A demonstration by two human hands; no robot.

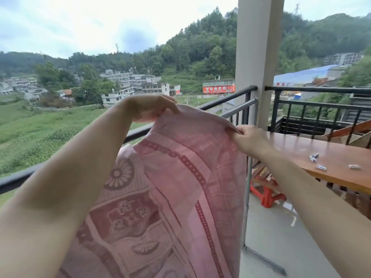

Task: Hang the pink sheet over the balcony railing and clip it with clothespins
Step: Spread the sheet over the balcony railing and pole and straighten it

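Two hands hold the pink sheet [172, 187] up by its top edge, in front of the balcony railing [224, 99]. Sheet: woven darker pink pattern of flowers, dotted bands and small grids; it hangs in folds from the hands down past the bottom of the frame. Left hand [146, 108]: grip closed, fingertips pinching the upper edge at the sheet's highest point, raised near the level of the dark top rail. Right hand [249, 137]: grip closed, fingers bunched on the edge lower and to the right. Cloth between the two runs in a sagging slope. Whether the sheet touches the rail cannot be told; it covers that stretch. Just behind the cloth, a grey metal rack [247, 177] with one upright leg and a foot on the pale balcony floor [281, 227]. Right of it, a wooden table [301, 145], glossy, with several clothespins [313, 157] lying loose near its front edge, well apart from both hands. Red plastic stool [267, 194] under the table. White column [259, 57] interrupts the railing. Beyond: green field, grey-white buildings, wooded hills, overcast sky.
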